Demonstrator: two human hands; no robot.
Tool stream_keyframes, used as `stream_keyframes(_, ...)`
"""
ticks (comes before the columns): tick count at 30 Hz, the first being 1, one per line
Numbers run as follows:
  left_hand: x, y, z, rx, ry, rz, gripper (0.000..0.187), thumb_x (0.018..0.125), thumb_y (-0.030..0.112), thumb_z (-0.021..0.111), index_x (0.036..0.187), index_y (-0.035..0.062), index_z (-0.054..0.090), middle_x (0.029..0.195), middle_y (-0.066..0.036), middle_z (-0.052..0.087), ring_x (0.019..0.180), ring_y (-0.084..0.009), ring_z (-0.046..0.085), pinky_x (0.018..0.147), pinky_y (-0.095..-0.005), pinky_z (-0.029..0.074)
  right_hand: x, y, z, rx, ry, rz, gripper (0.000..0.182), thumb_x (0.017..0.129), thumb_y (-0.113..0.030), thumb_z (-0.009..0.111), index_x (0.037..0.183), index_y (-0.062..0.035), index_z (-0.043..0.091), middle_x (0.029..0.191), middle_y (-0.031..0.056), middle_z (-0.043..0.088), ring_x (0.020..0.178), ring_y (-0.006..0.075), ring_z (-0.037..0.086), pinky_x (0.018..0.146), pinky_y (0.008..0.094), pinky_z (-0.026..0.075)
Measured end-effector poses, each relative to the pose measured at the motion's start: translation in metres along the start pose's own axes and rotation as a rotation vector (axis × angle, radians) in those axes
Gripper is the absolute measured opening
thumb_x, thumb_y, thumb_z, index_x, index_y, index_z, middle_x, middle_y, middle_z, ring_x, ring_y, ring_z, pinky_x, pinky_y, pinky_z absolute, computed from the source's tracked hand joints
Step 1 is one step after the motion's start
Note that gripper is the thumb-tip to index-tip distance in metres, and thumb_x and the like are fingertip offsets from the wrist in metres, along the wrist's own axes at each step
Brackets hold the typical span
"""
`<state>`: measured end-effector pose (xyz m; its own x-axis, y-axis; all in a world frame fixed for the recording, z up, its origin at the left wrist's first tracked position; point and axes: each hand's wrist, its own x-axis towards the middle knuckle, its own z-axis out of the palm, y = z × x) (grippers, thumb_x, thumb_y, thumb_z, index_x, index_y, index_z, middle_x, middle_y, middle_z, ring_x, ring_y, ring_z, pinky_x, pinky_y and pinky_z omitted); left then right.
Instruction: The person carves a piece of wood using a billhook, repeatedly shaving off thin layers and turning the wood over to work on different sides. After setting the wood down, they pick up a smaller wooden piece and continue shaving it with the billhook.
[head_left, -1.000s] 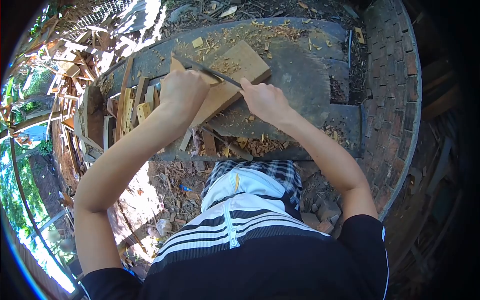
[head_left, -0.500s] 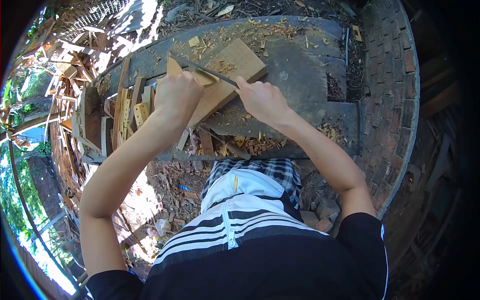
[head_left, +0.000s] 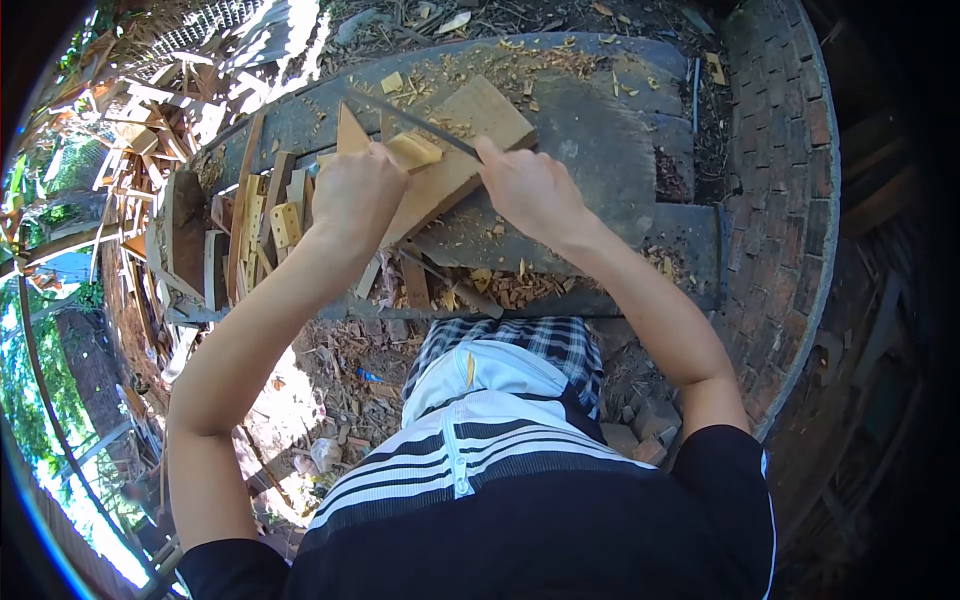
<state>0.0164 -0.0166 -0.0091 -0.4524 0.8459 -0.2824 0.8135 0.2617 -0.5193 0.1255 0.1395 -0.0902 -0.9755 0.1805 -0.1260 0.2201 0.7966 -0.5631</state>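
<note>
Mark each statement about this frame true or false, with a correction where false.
1. The right hand grips a long dark blade. True.
2. The left hand holds a small wood piece. True.
3. The blade's far end is over bare brick. False: it lies over the board.
4. The slab is swept clean. False: shavings litter it.
5. Wood offcuts lie beside the left hand. True.
</note>
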Motion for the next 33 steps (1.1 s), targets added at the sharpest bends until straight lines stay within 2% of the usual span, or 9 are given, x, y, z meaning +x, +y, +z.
stream_keyframes(2, 0.001, 0.001, 0.005, -0.056, -0.027, -0.047, 0.006, 0.080, 0.006, 0.061, 0.082, 0.0045, 0.056, 0.066, -0.008, 0.067, 0.064, -0.0209, 0.070, 0.053, -0.0285, 0.054, -0.008, -0.021, -0.016, 0.123, 0.275, -0.114, 0.016, 0.094, -0.020, 0.048, 0.098, -0.0047, 0.047, 0.070, 0.0205, 0.064, 0.070, 0.0414, 0.065, 0.059, 0.0516, 0.051)
stream_keyframes(6, -0.001, -0.001, 0.004, 0.011, -0.047, -0.007, 0.009, 0.079, 0.006, 0.063, 0.083, 0.0044, 0.055, 0.066, -0.008, 0.067, 0.064, -0.0209, 0.070, 0.054, -0.0284, 0.054, -0.009, -0.019, 0.002, 0.159, 0.297, -0.128, 0.016, 0.093, -0.018, 0.049, 0.100, -0.0041, 0.048, 0.068, 0.0207, 0.064, 0.068, 0.0420, 0.065, 0.059, 0.0508, 0.052)
stream_keyframes(8, -0.003, 0.000, 0.000, 0.009, -0.019, 0.007, 0.011, 0.078, 0.005, 0.064, 0.082, 0.0047, 0.055, 0.067, -0.008, 0.067, 0.065, -0.0206, 0.070, 0.055, -0.0284, 0.054, 0.005, 0.018, 0.044, -0.052, 0.030, 0.018, 0.017, 0.092, -0.016, 0.051, 0.104, -0.0036, 0.050, 0.066, 0.0209, 0.063, 0.066, 0.0427, 0.064, 0.058, 0.0500, 0.052)
stream_keyframes(9, 0.001, -0.001, -0.010, -0.059, -0.180, -0.038, 0.012, 0.081, 0.004, 0.061, 0.090, 0.0024, 0.069, 0.089, -0.010, 0.066, 0.080, -0.0222, 0.071, 0.062, -0.0299, 0.056, 0.008, 0.018, 0.040, -0.056, 0.041, 0.009, 0.017, 0.092, -0.016, 0.051, 0.104, -0.0036, 0.050, 0.066, 0.0209, 0.063, 0.066, 0.0427, 0.064, 0.058, 0.0500, 0.052)
stream_keyframes(13, 0.001, 0.002, -0.005, -0.045, -0.178, -0.040, 0.012, 0.081, 0.004, 0.062, 0.090, 0.0021, 0.069, 0.088, -0.010, 0.067, 0.080, -0.0218, 0.071, 0.062, -0.0299, 0.056, 0.004, 0.000, 0.012, 0.035, 0.111, -0.065, 0.016, 0.092, -0.017, 0.051, 0.101, -0.0039, 0.050, 0.064, 0.0202, 0.063, 0.064, 0.0437, 0.063, 0.058, 0.0510, 0.052)
stream_keyframes(15, 0.001, 0.000, 0.001, -0.055, -0.052, -0.018, 0.009, 0.078, 0.006, 0.064, 0.083, 0.0043, 0.056, 0.067, -0.007, 0.067, 0.067, -0.0206, 0.070, 0.056, -0.0285, 0.054, 0.000, -0.021, -0.010, 0.091, 0.150, -0.085, 0.015, 0.093, -0.018, 0.050, 0.099, -0.0041, 0.049, 0.065, 0.0199, 0.063, 0.064, 0.0439, 0.063, 0.058, 0.0516, 0.052)
stream_keyframes(18, 0.004, 0.000, 0.004, -0.007, -0.056, -0.003, 0.006, 0.079, 0.006, 0.063, 0.082, 0.0042, 0.057, 0.068, -0.008, 0.068, 0.067, -0.0210, 0.071, 0.055, -0.0290, 0.055, 0.002, -0.030, -0.016, 0.175, 0.358, -0.179, 0.015, 0.093, -0.019, 0.049, 0.095, -0.0047, 0.048, 0.064, 0.0200, 0.063, 0.064, 0.0443, 0.063, 0.058, 0.0522, 0.051)
stream_keyframes(20, 0.003, 0.000, 0.001, -0.017, -0.030, -0.016, 0.006, 0.079, 0.006, 0.063, 0.082, 0.0041, 0.058, 0.068, -0.008, 0.068, 0.067, -0.0214, 0.071, 0.055, -0.0291, 0.055, 0.004, -0.009, 0.009, -0.033, 0.078, -0.029, 0.015, 0.093, -0.019, 0.049, 0.094, -0.0044, 0.047, 0.065, 0.0204, 0.063, 0.065, 0.0435, 0.063, 0.058, 0.0525, 0.051)
stream_keyframes(33, 0.006, 0.008, -0.010, -0.043, -0.063, -0.062, 0.004, 0.080, 0.006, 0.061, 0.083, 0.0030, 0.062, 0.069, -0.009, 0.068, 0.068, -0.0211, 0.070, 0.057, -0.0295, 0.055, 0.004, 0.014, 0.027, 0.007, -0.036, -0.006, 0.016, 0.095, -0.020, 0.049, 0.095, -0.0036, 0.046, 0.066, 0.0210, 0.061, 0.069, 0.0426, 0.063, 0.060, 0.0537, 0.049)
